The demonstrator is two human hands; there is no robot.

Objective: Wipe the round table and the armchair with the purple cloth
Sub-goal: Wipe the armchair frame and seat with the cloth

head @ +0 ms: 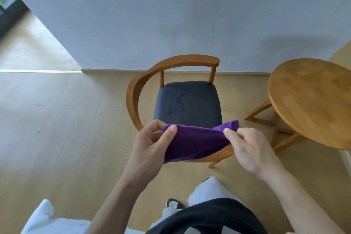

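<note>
Evidently two hands point(150, 144) point(247, 148), one purple cloth point(195, 142)

Both my forearms reach forward from the lower edge of the view, bare to the elbow, converging ahead of my torso. My left hand point(150, 144) is turned palm inward, thumb laid flat on top and fingers curled beneath, forming a pinch grip on the purple cloth point(191, 142). My right hand point(247, 148) shows its back to the camera, knuckles raised, thumb and curled fingers pinching the opposite end. The hands sit level, apart.
</note>
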